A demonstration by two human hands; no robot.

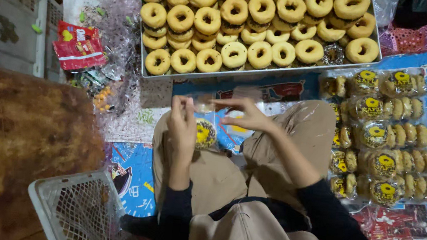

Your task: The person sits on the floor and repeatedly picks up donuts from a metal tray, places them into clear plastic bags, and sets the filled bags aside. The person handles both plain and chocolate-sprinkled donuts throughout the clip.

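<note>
A colourful printed floor mat (406, 54), blue with red patches, covers the ground. At its left edge stands a rough brown wooden slab (18, 145). Just above that slab sit pale grey plastic crates (13, 18). Below the slab's right corner is a white plastic mesh basket (77, 208). A crinkled clear plastic sheet (110, 15) lies right of the crates. Light is dim and warm.
</note>
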